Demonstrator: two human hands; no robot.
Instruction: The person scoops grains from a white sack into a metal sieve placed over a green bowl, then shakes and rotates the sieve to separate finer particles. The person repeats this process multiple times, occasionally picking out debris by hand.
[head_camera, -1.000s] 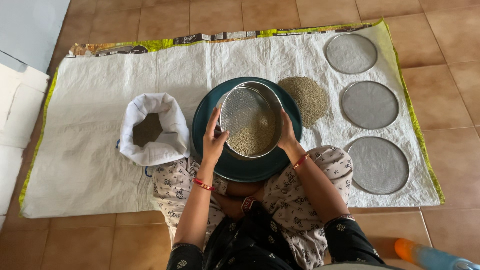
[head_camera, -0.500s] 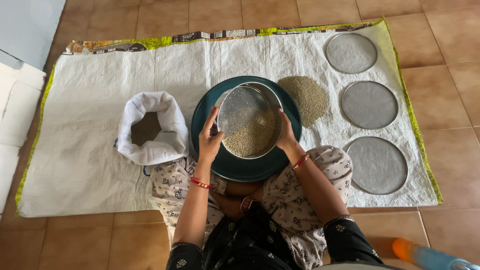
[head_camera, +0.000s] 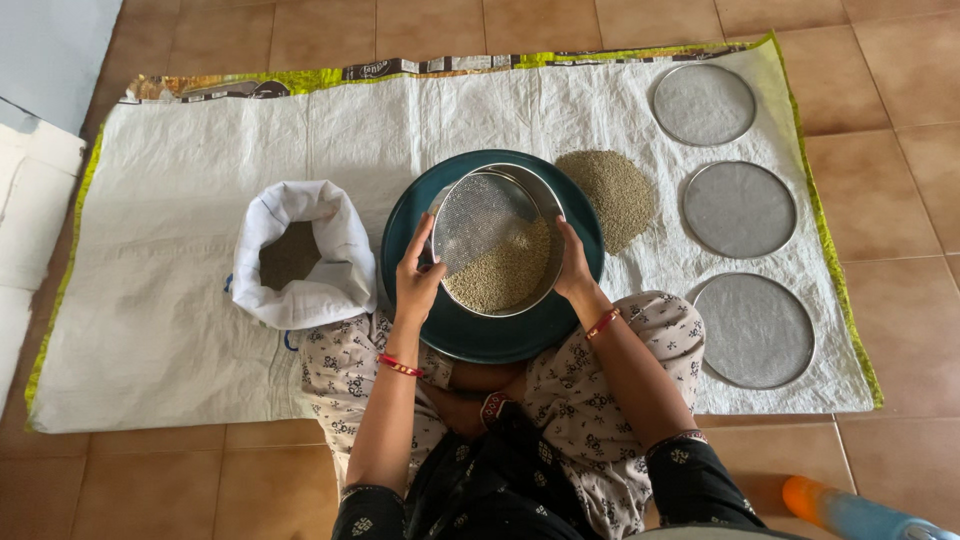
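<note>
A person sat cross-legged on a tiled floor (head_camera: 900, 300), seen from above, at the near edge of a white woven mat (head_camera: 180, 200). Both hands gripped a round metal sieve (head_camera: 495, 240) held over a dark teal tray (head_camera: 490, 335). The left hand (head_camera: 418, 280) had its fingers closed over the sieve's left rim; the right hand (head_camera: 575, 268) clasped the right rim in the same way. The sieve looked tilted toward the person, its small greenish grain (head_camera: 505, 275) gathered in the near half and bare mesh showing at the far side. The step in hand appeared to be sifting. The next move would likely call for a firm grip on both sides and the sieve kept above the tray. Left of the tray stood an open white cloth sack (head_camera: 300, 255). A loose pile of grain (head_camera: 615, 195) lay just beyond the tray on the right. Three spare round mesh discs (head_camera: 738, 210) lay in a row further right.
</note>
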